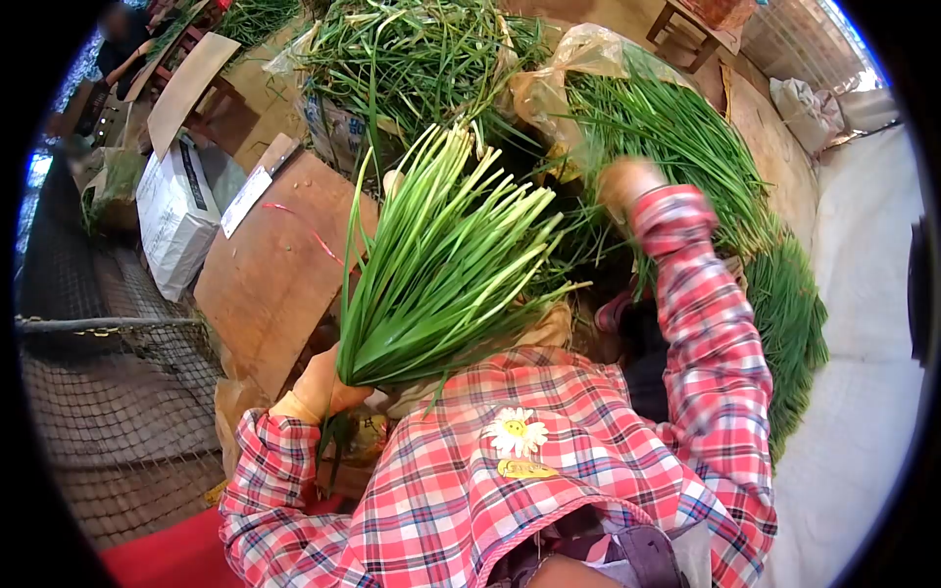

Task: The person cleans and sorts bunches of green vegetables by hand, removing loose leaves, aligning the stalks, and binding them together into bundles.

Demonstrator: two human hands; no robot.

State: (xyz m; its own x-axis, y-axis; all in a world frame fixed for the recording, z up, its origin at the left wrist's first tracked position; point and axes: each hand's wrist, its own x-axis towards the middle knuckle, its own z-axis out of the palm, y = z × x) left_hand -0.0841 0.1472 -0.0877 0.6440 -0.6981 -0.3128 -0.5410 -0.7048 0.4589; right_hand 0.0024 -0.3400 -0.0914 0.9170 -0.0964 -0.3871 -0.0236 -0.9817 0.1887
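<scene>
The leaf bunch [441,279] consists of long, slender, flat green blades with paler cut ends. It is gathered at the narrow, darker end in the left hand [328,390] and fans outward, pale ends spread between 12 and 2 o'clock from the grip; a few tips hang toward 6 o'clock. The loose leaf pile [686,147] lies at 2 o'clock in the view, its similar blades mostly aligned toward 5 o'clock.
</scene>
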